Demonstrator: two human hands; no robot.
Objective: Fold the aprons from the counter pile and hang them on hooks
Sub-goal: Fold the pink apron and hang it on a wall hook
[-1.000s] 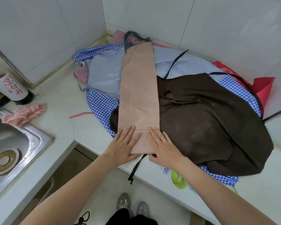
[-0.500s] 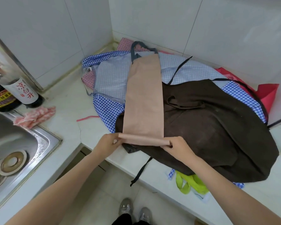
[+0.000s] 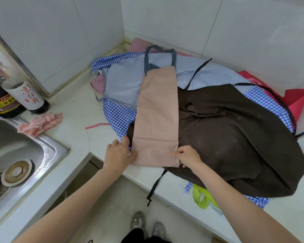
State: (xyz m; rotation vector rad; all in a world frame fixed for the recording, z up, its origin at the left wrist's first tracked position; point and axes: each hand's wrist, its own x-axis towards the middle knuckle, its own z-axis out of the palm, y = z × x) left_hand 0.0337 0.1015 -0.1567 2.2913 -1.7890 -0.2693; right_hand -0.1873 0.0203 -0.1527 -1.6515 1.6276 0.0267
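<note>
You're at a white tiled corner desk [image 3: 72, 120] with the steel sink [image 3: 16, 155] on your left, its bowl holding just the drain and a round strainer [image 3: 17, 172], two bottles [image 3: 12, 95] behind it partly cut off by the frame. The pink apron [image 3: 157, 116], folded into a long strip, lies on the pile over the brown apron [image 3: 235, 137] and blue checked apron [image 3: 119, 113]. Your left hand [image 3: 118, 153] grips its near left corner and your right hand [image 3: 188, 156] pinches the near right corner; the red stuff underneath is too buried to make out.
</note>
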